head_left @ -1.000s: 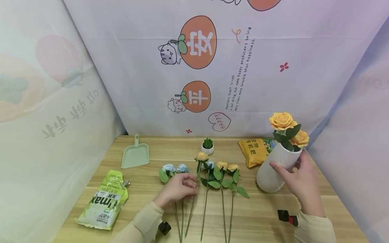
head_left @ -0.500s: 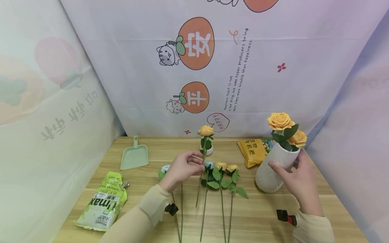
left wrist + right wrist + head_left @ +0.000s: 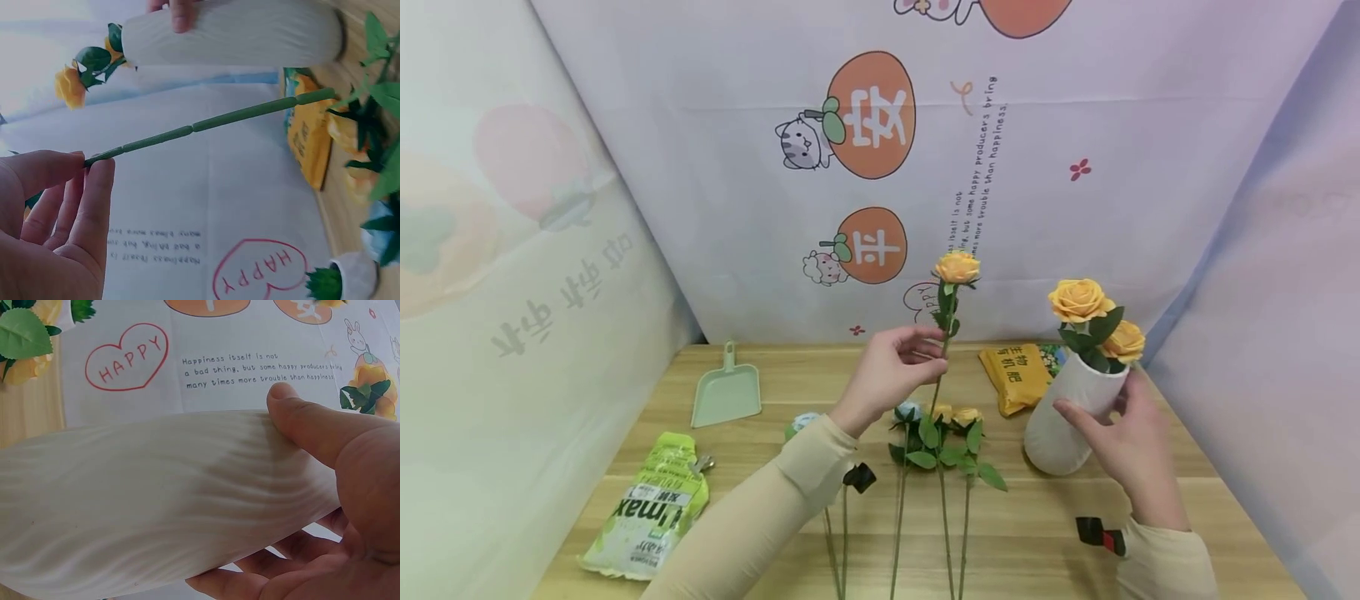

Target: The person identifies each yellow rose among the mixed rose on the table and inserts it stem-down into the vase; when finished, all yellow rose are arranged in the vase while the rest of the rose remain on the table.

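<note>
My left hand (image 3: 898, 371) pinches the green stem (image 3: 244, 115) of a yellow rose (image 3: 957, 268) between thumb and fingertips. The bloom points up, and the stem's lower end hangs above the table in the left wrist view. My right hand (image 3: 1123, 442) grips a white ribbed vase (image 3: 1071, 417), thumb on the near side and fingers behind it. The vase leans to the right and holds two yellow roses (image 3: 1080, 301) with dark green leaves. Below my left hand, a blue rose (image 3: 907, 412) and two more yellow roses (image 3: 967, 415) lie with stems toward me.
Blue flowers (image 3: 806, 421) lie partly behind my left sleeve. A clipped green-white bag (image 3: 651, 508) and a green dustpan (image 3: 727, 393) are at the left. A yellow packet (image 3: 1015, 379) lies behind the vase. A small potted succulent (image 3: 353, 278) shows in the left wrist view.
My left hand has picked up a yellow rose from the table, raised it upright and carried it right toward the vase. My right hand keeps its grip on the vase.
</note>
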A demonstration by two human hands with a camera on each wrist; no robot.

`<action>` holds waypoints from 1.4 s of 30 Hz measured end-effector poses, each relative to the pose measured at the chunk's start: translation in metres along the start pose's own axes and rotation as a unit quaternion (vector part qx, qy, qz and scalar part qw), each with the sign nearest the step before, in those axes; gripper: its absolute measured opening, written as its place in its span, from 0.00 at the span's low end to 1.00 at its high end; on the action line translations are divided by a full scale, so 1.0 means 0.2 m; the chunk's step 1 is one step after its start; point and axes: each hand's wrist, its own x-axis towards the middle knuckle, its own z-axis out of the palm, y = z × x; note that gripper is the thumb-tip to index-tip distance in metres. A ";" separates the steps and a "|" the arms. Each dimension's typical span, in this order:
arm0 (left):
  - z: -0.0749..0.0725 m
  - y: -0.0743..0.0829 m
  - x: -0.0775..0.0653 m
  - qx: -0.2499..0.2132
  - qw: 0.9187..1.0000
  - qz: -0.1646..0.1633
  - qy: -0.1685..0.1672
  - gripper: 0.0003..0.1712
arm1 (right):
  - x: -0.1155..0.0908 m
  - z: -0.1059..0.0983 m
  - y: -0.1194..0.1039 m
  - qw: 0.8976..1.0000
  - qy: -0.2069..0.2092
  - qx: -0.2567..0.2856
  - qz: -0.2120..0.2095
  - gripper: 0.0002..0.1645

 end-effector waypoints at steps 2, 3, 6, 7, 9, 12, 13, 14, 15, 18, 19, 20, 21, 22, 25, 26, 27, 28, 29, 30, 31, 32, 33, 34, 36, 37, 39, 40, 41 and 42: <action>0.03 0.04 0.03 -0.006 1.000 0.018 -0.002 0.19 | 0.00 0.00 0.00 1.000 0.000 -0.001 0.001 0.62; 0.05 0.06 0.04 -0.009 1.000 0.026 -0.001 0.19 | 0.00 0.00 0.00 1.000 -0.001 -0.001 0.001 0.62; 0.11 0.12 0.10 -0.023 0.998 0.057 -0.003 0.19 | 0.01 0.00 0.00 1.000 -0.003 -0.004 0.006 0.63; 0.13 0.15 0.11 -0.029 0.997 0.069 -0.002 0.19 | 0.01 0.00 0.00 1.000 -0.003 -0.004 0.007 0.63; 0.18 0.21 0.14 -0.038 0.995 0.090 0.003 0.19 | 0.01 0.00 0.00 1.000 -0.003 -0.006 0.008 0.64; 0.24 0.28 0.18 -0.054 0.992 0.117 0.014 0.19 | 0.01 0.00 0.00 1.000 -0.003 -0.007 0.011 0.64; 0.26 0.30 0.20 -0.064 0.990 0.122 0.016 0.19 | 0.01 0.00 0.00 1.000 -0.003 -0.007 0.012 0.64; 0.28 0.32 0.21 -0.076 0.989 0.127 0.017 0.19 | 0.01 0.00 0.00 1.000 -0.003 -0.009 0.012 0.64; 0.30 0.34 0.22 -0.092 0.987 0.130 0.017 0.20 | 0.01 0.00 0.00 1.000 -0.002 -0.009 0.012 0.64; 0.36 0.39 0.27 -0.142 0.980 0.140 0.014 0.20 | 0.00 0.00 0.00 1.000 0.000 -0.008 0.010 0.64; 0.38 0.40 0.28 -0.153 0.978 0.143 0.014 0.20 | 0.00 0.00 0.00 1.000 0.001 -0.009 0.007 0.64; 0.40 0.42 0.30 -0.160 0.976 0.148 0.016 0.21 | 0.00 0.00 0.00 1.000 0.003 -0.008 0.005 0.63; 0.42 0.43 0.31 -0.162 0.975 0.152 0.021 0.21 | 0.00 0.00 0.00 1.000 0.005 -0.006 0.002 0.63; 0.44 0.43 0.32 -0.163 0.974 0.155 0.025 0.20 | 0.00 0.00 0.00 1.000 0.006 -0.005 0.001 0.63; 0.48 0.45 0.35 -0.159 0.973 0.163 0.043 0.20 | -0.01 0.00 0.00 1.000 0.006 -0.004 -0.001 0.62; 0.49 0.45 0.36 -0.159 0.972 0.164 0.050 0.20 | -0.01 0.00 0.00 1.000 0.005 -0.003 0.000 0.62; 0.50 0.45 0.37 -0.161 0.972 0.163 0.056 0.20 | -0.01 0.00 0.00 1.000 0.004 -0.004 0.001 0.62; 0.51 0.45 0.38 -0.164 0.971 0.162 0.061 0.20 | -0.01 0.01 0.00 1.000 0.002 -0.005 0.002 0.63; 0.51 0.45 0.38 -0.167 0.970 0.161 0.068 0.20 | -0.01 0.01 0.00 1.000 0.001 -0.005 0.002 0.63; 0.51 0.44 0.39 -0.171 0.969 0.161 0.074 0.20 | 0.00 0.01 0.00 1.000 0.002 -0.006 0.001 0.63; 0.51 0.44 0.40 -0.175 0.968 0.161 0.080 0.20 | 0.00 0.01 0.01 1.000 0.003 -0.008 0.000 0.63; 0.51 0.44 0.41 -0.179 0.967 0.162 0.086 0.21 | 0.00 0.02 0.01 1.000 0.004 -0.009 -0.002 0.62; 0.51 0.43 0.41 -0.181 0.966 0.163 0.091 0.21 | 0.00 0.02 0.01 1.000 0.006 -0.010 -0.005 0.62; 0.51 0.43 0.42 -0.183 0.965 0.165 0.095 0.21 | 0.00 0.02 0.01 1.000 0.008 -0.011 -0.007 0.61; 0.51 0.42 0.43 -0.183 0.963 0.168 0.101 0.20 | 0.00 0.02 0.01 1.000 0.012 -0.013 -0.012 0.61; 0.52 0.41 0.44 -0.181 0.963 0.170 0.101 0.20 | 0.00 0.02 0.01 1.000 0.013 -0.013 -0.013 0.61; 0.52 0.39 0.44 -0.176 0.964 0.172 0.100 0.20 | 0.00 0.02 0.01 1.000 0.013 -0.013 -0.014 0.61; 0.53 0.38 0.44 -0.172 0.965 0.172 0.097 0.20 | 0.00 0.02 0.02 1.000 0.013 -0.013 -0.014 0.61; 0.53 0.37 0.45 -0.169 0.966 0.171 0.094 0.20 | 0.00 0.02 0.02 1.000 0.013 -0.013 -0.012 0.61; 0.54 0.36 0.45 -0.166 0.967 0.170 0.090 0.20 | 0.00 0.01 0.02 1.000 0.012 -0.013 -0.010 0.61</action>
